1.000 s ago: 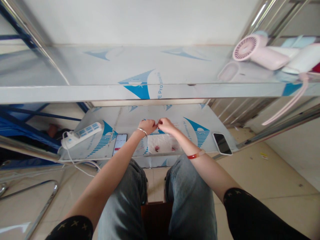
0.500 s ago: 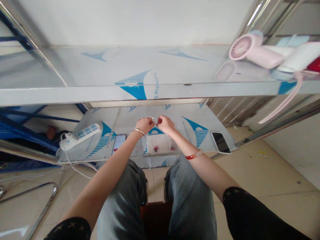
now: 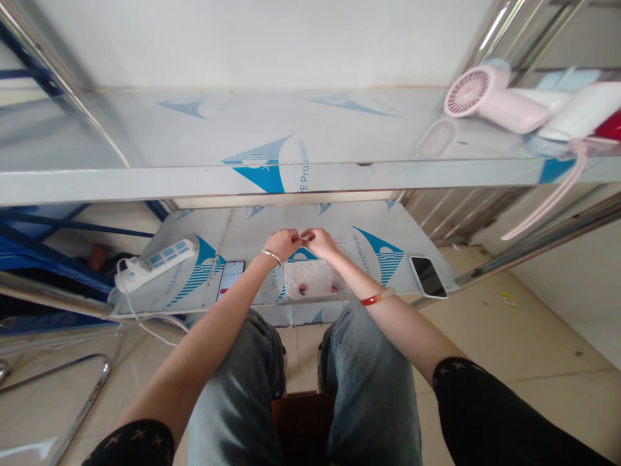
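My left hand (image 3: 283,243), with a silver bangle at the wrist, is closed with its fingertips pinched. Against it, fingertip to fingertip, my right hand (image 3: 319,243) is pinched as well. Whatever lies between the fingers is too small to make out. Just below the hands, on the lower metal shelf (image 3: 252,226), is a white, tissue-like pad (image 3: 310,272) with small dark red bits on it. My right forearm covers part of its right end. A red and pale bangle circles that forearm.
A phone with a lit screen (image 3: 231,277) lies left of my left forearm, beside a white power strip (image 3: 165,259) with cables. Another phone (image 3: 429,277) rests near the shelf's right end. Above, the upper shelf (image 3: 194,142) juts across, with a pink handheld fan (image 3: 495,97) on its right.
My hands have come closer together, and their fingertips now meet. The right hand has turned slightly; the pad and phones have stayed where they were.
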The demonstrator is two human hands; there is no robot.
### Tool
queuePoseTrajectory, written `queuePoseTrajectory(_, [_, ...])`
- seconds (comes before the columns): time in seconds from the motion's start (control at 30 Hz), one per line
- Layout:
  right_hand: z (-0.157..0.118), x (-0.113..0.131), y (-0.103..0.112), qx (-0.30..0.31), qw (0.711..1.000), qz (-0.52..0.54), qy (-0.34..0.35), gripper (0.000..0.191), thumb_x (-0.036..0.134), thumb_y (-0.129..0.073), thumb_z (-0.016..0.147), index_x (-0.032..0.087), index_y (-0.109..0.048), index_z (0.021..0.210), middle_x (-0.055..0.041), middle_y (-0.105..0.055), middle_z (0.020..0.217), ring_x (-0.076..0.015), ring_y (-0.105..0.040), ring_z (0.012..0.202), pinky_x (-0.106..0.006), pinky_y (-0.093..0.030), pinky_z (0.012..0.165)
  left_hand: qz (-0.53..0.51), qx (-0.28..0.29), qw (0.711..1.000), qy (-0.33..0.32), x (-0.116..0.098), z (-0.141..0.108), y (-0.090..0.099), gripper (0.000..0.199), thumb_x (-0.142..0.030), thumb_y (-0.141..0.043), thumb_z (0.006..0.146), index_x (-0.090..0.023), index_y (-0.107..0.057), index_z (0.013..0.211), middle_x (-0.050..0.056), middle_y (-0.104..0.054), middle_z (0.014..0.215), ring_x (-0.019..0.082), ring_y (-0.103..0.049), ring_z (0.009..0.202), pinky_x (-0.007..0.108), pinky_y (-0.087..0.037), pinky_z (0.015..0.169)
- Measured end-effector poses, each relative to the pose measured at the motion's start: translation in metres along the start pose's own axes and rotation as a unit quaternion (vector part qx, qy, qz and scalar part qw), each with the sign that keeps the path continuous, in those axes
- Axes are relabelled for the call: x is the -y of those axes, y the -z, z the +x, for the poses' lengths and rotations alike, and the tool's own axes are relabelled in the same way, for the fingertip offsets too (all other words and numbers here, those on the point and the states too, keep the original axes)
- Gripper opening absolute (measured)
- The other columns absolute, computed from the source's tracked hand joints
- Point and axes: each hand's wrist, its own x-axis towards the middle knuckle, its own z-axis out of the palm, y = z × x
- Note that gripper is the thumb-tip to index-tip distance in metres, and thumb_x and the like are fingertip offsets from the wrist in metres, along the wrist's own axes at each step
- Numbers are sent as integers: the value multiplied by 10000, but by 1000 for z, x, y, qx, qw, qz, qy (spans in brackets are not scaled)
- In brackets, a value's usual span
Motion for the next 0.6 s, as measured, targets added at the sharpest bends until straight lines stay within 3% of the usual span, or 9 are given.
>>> queuePoseTrajectory(0.1, [2, -8, -2, 9, 1000, -2, 3, 288, 335, -696, 728, 209, -709, 987, -54, -697, 933, -169, -628, 851, -250, -447, 753, -2, 0, 1000, -17, 4, -1, -3, 269, -347, -529, 824, -179, -608, 1019, 85, -655, 1022, 213, -618, 938, 295, -445, 820])
queuePoseTrajectory(0.2, [6, -20, -5, 32, 999, 5, 7, 373, 391, -745, 674, 192, -709, 987, -53, -693, 895, -157, -623, 789, -239, -442, 705, 15, 30, 998, -47, 11, -1, -9, 577, -375, -632, 735, -184, -473, 1255, 121, -549, 1254, 253, -557, 1101, 348, -421, 917])
queuePoseTrajectory(0.3, [9, -31, -10, 57, 998, 21, 21, 423, 394, -781, 623, 165, -715, 972, -55, -692, 864, -143, -613, 736, -223, -433, 659, 43, 73, 993, -80, 16, 1, -15, 789, -349, -704, 656, -224, -369, 1360, 124, -449, 1383, 285, -474, 1217, 384, -380, 983])
queuePoseTrajectory(0.43, [9, -37, -12, 95, 992, 60, 51, 347, 313, -778, 619, 134, -727, 913, -46, -691, 794, -124, -599, 682, -202, -413, 609, 48, 90, 990, -93, 14, 3, -17, 705, -372, -691, 691, -224, -426, 1327, 107, -493, 1359, 270, -475, 1225, 367, -356, 1006])
queuePoseTrajectory(0.6, [5, -36, -11, 127, 987, 75, 68, 183, 236, -745, 618, 136, -727, 769, -7, -680, 700, -117, -582, 646, -194, -391, 586, 51, 114, 987, -104, 9, 3, -15, 560, -398, -699, 687, -208, -547, 1191, 88, -618, 1186, 270, -572, 1091, 340, -400, 930])
